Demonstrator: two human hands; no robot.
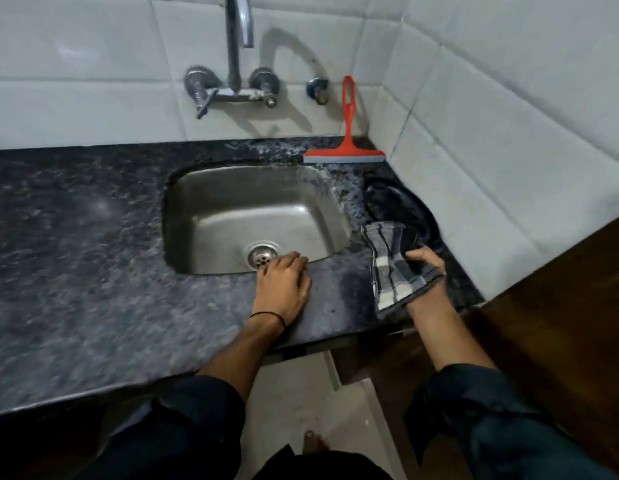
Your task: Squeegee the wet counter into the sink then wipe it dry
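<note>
A: Where is the squeegee [346, 147]?

B: Upper right of centre. The red squeegee stands on its grey blade at the back of the dark speckled surface [76, 258], its handle leaning against the white tiled wall [93, 64], just right of the tap [236, 46] and behind the sink's far right corner.

A: And the sink [252, 209]?

B: A steel basin in the middle of the frame, with the drain near its front edge.

A: What are the hands doing?

B: The left hand [284, 289] lies palm down on the surface at the sink's front rim, the fingers [294, 259] loose and spread, gripping nothing; their tips reach the rim. A thin black band circles that wrist.

A: The right one?

B: The right hand [426, 271], at centre right, has its fingers closed around a blue and white checked cloth [391, 268]. The cloth is bunched in the grip; one end fans up toward the sink's right side, the other hangs toward the front edge of the surface.

A: Anything near it?

B: A dark round thing [401, 202] lies on the surface behind the cloth, by the corner wall; I cannot tell what it is.
</note>
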